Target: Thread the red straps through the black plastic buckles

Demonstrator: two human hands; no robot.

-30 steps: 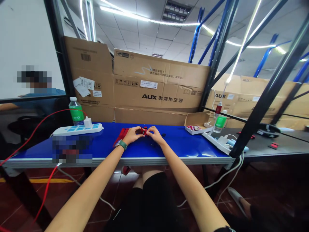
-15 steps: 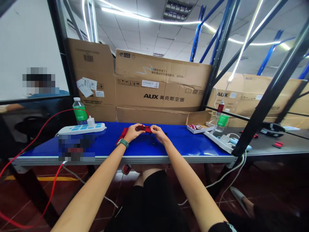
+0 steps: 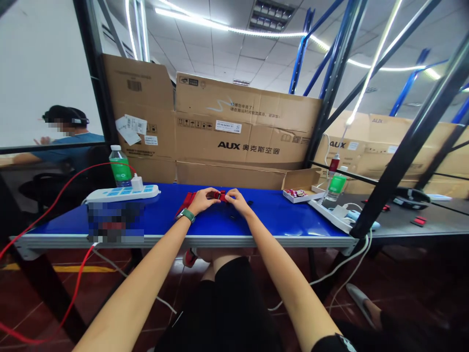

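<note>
Both hands meet over the blue tabletop, pinching a red strap with a small black part on it. My left hand, with a green-banded watch at its wrist, grips the strap between thumb and fingers. From the other side, my right hand pinches the strap's right end. More red strap-like material lies beside my left hand, partly hidden by it. Small black bits rest on the table near my right hand; their kind is too small to tell.
A white power strip and a water bottle stand at the left; a red cable crosses there. An open box of small items, another bottle and a black post are right. Cardboard walls the back. A person sits far left.
My right hand has shifted slightly left, closer to my left hand, and less of the red strap shows between them. The camera view has moved a little.
</note>
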